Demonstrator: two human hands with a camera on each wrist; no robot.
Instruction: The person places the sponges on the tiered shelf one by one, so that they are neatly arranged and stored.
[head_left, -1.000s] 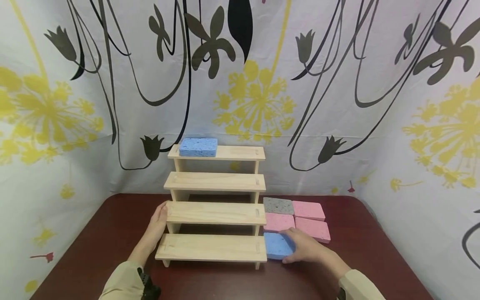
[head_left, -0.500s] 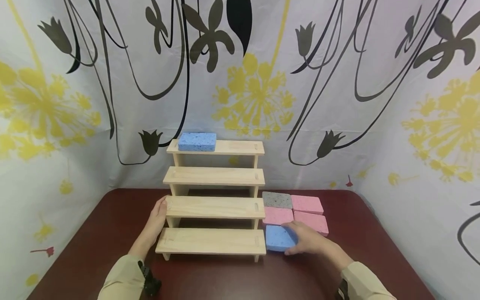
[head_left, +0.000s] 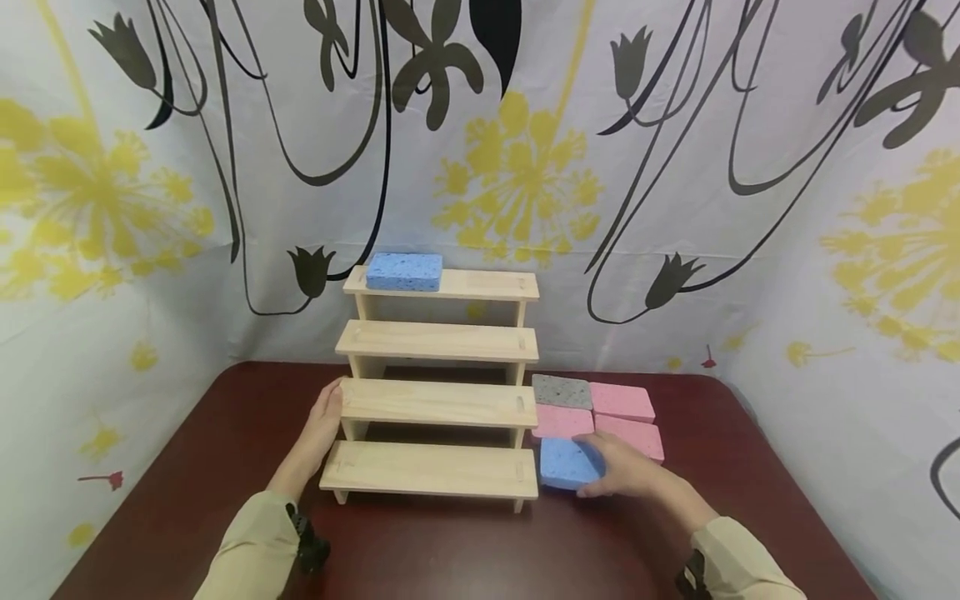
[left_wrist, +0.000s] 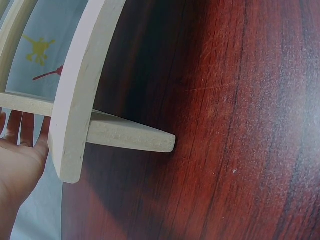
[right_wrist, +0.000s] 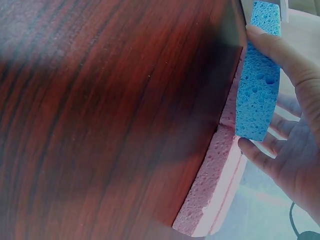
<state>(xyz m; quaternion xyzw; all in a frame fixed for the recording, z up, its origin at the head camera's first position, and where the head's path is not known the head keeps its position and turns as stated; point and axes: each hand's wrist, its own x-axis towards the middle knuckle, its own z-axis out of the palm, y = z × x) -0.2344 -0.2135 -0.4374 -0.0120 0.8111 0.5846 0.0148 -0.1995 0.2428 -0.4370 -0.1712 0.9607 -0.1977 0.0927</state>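
My right hand (head_left: 626, 468) grips a blue sponge (head_left: 570, 463) by its right side, just right of the lowest step of a wooden stepped rack (head_left: 435, 470). In the right wrist view the thumb of that hand (right_wrist: 300, 100) lies on one face of the blue sponge (right_wrist: 257, 85), with the fingers behind it. My left hand (head_left: 318, 429) rests against the rack's left side at the second step from the bottom; the left wrist view shows this hand (left_wrist: 22, 165) with fingers behind the wood (left_wrist: 75, 100). Another blue sponge (head_left: 404, 272) lies on the top step, at its left.
A grey sponge (head_left: 562, 391) and several pink sponges (head_left: 622, 402) lie on the dark red table (head_left: 420, 558), right of the rack. Patterned cloth (head_left: 525, 208) stands behind the table and along both sides.
The blue sponge in my right hand has shifted slightly away from the rack's lowest step and looks a little raised. The left hand keeps its place on the rack. The head view has shifted slightly.
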